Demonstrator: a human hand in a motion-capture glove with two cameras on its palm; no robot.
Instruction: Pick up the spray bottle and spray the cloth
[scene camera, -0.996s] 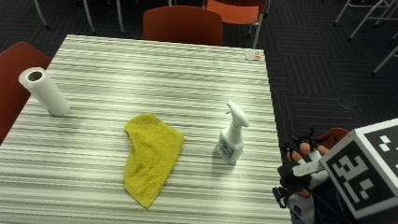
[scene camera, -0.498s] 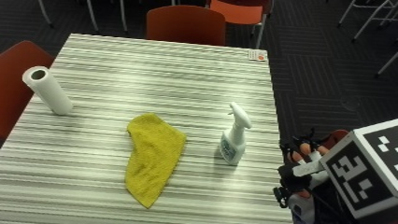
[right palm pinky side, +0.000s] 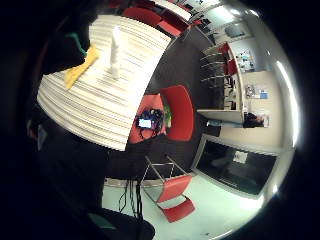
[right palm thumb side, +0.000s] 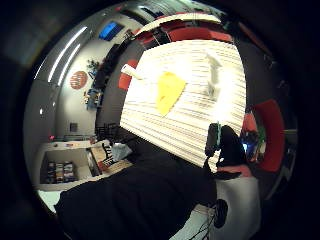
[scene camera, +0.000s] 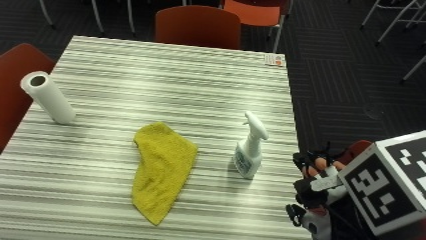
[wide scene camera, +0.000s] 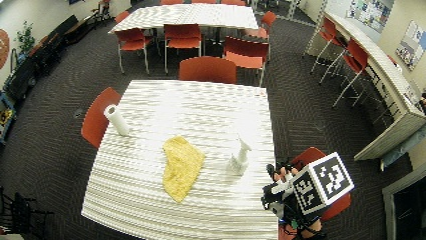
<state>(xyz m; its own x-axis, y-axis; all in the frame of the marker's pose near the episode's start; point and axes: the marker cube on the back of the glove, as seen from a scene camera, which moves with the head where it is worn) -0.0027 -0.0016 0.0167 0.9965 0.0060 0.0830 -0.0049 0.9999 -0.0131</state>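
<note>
My right hand (scene camera: 319, 182) hovered lower right, fingers loosely curled, holding nothing, near the spray bottle (scene camera: 250, 153); cloth (scene camera: 161, 168) left of it.

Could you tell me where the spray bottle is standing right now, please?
In the outside view the spray bottle stands upright on the striped table, near its right edge, just right of the yellow cloth and apart from it; the gloved hand is off the table edge.
</note>
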